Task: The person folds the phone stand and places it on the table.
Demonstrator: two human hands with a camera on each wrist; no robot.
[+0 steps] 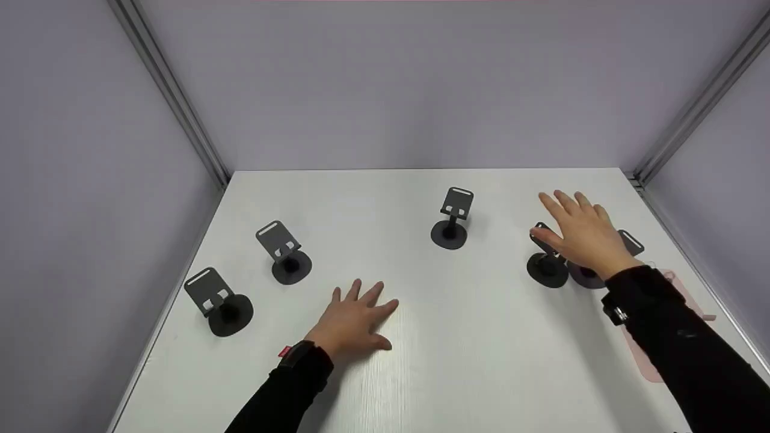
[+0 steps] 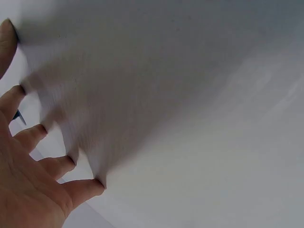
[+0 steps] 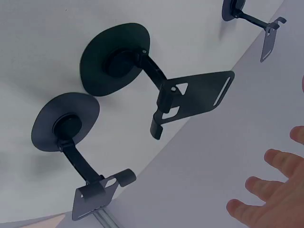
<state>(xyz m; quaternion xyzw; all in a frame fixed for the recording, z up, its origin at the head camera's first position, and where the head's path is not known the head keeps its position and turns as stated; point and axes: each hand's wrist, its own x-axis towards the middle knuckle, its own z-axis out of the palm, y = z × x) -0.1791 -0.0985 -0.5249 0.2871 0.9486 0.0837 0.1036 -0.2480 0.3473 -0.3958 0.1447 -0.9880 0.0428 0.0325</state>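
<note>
My left hand (image 1: pixel 349 322) has its fingers spread, with the fingertips right at the white tabletop (image 1: pixel 457 361) and nothing held. Over at the right, my right hand (image 1: pixel 586 237) hovers palm down with loosely spread fingers above two phone stands. One is a black phone stand (image 3: pixel 116 61) with a tilted cradle; beside it is a greyer phone stand (image 3: pixel 66 123), their round bases side by side. In the head view my hand partly hides both. Another dark phone stand (image 1: pixel 450 234) stands at the back middle. Two more, a phone stand (image 1: pixel 292 267) and a nearer phone stand (image 1: pixel 231 316), stand on the left.
Under my right forearm lies a flat pink item (image 1: pixel 643 358), mostly covered by the sleeve (image 1: pixel 680 343). Pale panels enclose the table, with a back wall (image 1: pixel 421 90), a left wall (image 1: pixel 90 210) and metal corner posts (image 1: pixel 180 102).
</note>
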